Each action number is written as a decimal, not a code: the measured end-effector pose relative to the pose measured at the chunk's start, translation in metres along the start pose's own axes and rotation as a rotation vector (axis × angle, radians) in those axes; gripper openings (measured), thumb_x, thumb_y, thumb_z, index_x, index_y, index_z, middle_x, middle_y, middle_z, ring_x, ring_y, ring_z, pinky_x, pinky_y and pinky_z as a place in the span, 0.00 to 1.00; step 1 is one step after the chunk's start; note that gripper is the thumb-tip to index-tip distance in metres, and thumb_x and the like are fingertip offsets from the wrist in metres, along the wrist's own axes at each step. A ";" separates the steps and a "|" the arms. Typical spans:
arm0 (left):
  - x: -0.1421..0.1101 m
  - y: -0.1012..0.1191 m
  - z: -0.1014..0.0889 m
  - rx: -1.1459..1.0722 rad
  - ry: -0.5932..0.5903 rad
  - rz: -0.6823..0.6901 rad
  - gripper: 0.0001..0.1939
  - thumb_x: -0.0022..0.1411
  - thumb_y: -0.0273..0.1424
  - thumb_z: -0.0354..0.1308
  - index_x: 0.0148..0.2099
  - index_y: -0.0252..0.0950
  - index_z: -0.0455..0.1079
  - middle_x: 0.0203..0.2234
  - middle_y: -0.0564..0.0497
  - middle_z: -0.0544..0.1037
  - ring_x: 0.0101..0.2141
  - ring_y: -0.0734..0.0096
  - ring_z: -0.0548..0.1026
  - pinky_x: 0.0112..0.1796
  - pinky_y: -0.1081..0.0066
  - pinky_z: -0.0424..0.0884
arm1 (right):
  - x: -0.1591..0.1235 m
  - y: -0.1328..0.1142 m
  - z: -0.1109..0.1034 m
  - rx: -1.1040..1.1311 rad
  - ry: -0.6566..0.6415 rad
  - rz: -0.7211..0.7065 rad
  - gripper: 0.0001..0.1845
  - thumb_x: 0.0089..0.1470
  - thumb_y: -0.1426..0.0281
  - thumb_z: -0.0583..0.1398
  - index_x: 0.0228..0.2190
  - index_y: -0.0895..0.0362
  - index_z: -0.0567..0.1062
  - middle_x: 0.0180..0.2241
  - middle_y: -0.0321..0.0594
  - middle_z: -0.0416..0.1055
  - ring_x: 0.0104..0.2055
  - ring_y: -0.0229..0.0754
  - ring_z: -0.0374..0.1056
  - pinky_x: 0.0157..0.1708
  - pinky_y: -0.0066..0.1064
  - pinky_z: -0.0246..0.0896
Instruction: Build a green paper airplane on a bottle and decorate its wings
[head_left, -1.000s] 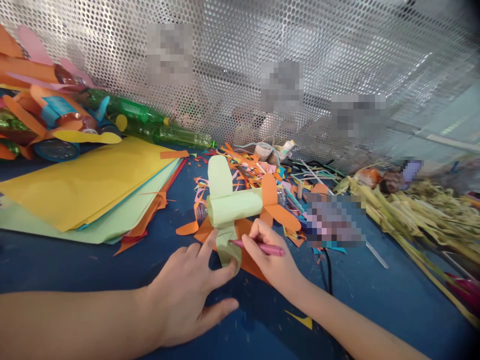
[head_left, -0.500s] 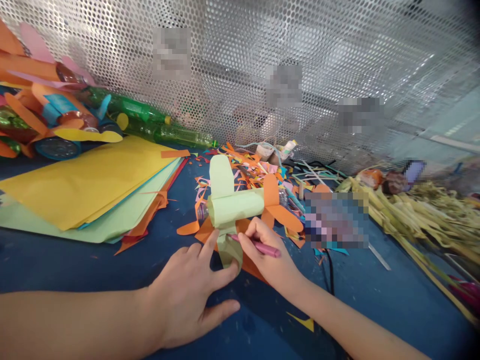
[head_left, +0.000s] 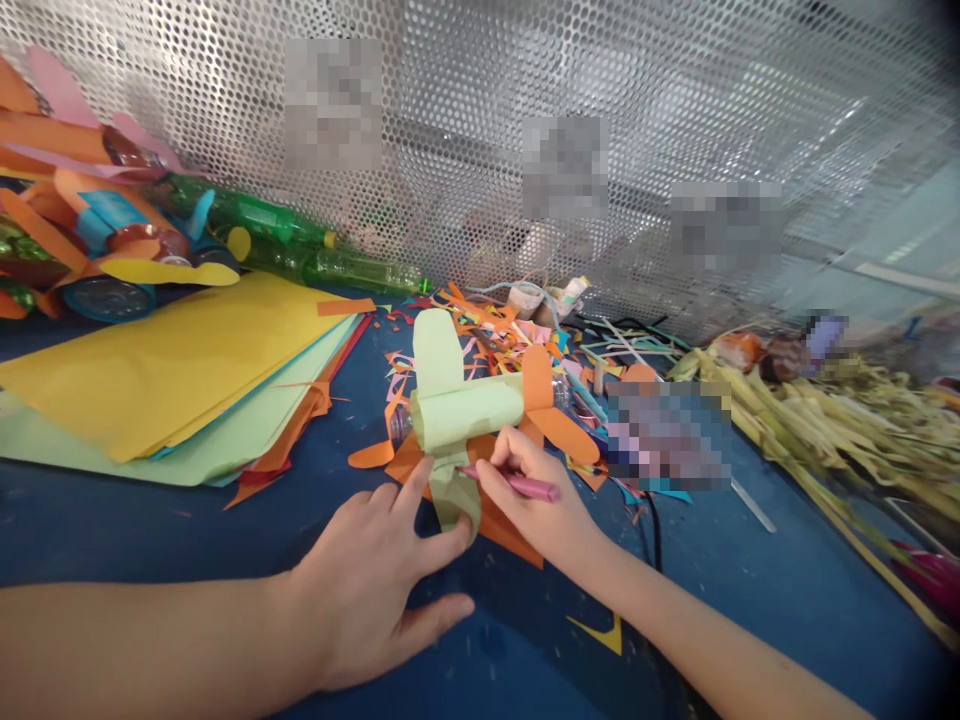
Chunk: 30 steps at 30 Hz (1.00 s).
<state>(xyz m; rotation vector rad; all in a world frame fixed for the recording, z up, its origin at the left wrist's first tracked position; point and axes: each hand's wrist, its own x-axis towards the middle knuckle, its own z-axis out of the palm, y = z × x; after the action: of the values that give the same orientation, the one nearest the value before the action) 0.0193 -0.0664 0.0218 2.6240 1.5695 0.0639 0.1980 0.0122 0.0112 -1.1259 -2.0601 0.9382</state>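
A paper airplane model (head_left: 471, 410) made of a plastic bottle wrapped in pale green paper lies on the blue table, with orange paper fins at its right end and an orange propeller strip at its left. My right hand (head_left: 544, 500) is closed on a pink pen (head_left: 534, 488), its tip touching the near green wing (head_left: 454, 497). My left hand (head_left: 382, 570) lies spread, its fingertips pressing the left side and lower end of that wing. An orange sheet (head_left: 506, 530) rests under the wing, partly hidden by my right hand.
At the left lies a stack of coloured paper (head_left: 150, 380). Behind it are green bottles (head_left: 360, 268) and other paper-winged bottles (head_left: 135, 240). Paper scraps (head_left: 487, 330) sit along the perforated metal screen (head_left: 465, 120). Dried husks (head_left: 832, 430) lie at the right.
The view has shifted slightly. Both hands stay in nearly the same place on the wing, the pen tip still on it.
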 end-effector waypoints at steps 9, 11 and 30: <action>-0.001 -0.001 0.000 -0.034 0.013 0.008 0.22 0.61 0.49 0.45 0.55 0.53 0.61 0.55 0.38 0.60 0.38 0.52 0.72 0.35 0.52 0.69 | -0.008 -0.008 -0.008 -0.154 -0.006 0.011 0.14 0.50 0.75 0.54 0.20 0.55 0.54 0.18 0.27 0.50 0.21 0.32 0.49 0.21 0.25 0.46; -0.001 -0.001 0.000 -0.039 0.011 0.005 0.22 0.60 0.49 0.45 0.55 0.53 0.61 0.54 0.38 0.61 0.37 0.53 0.72 0.35 0.52 0.69 | -0.006 -0.006 -0.007 -0.129 -0.011 0.013 0.13 0.51 0.74 0.54 0.21 0.55 0.54 0.18 0.27 0.50 0.20 0.32 0.49 0.21 0.25 0.46; 0.000 -0.001 0.001 -0.034 0.009 0.012 0.23 0.60 0.49 0.45 0.56 0.53 0.61 0.53 0.38 0.63 0.35 0.53 0.72 0.34 0.53 0.69 | 0.002 0.001 0.010 0.183 -0.058 0.036 0.12 0.55 0.64 0.57 0.25 0.54 0.60 0.20 0.29 0.60 0.21 0.33 0.58 0.22 0.25 0.52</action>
<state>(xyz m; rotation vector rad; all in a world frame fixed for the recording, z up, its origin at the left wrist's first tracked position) 0.0183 -0.0660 0.0212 2.6111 1.5415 0.1029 0.1898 0.0117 0.0057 -1.0526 -1.9594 1.1644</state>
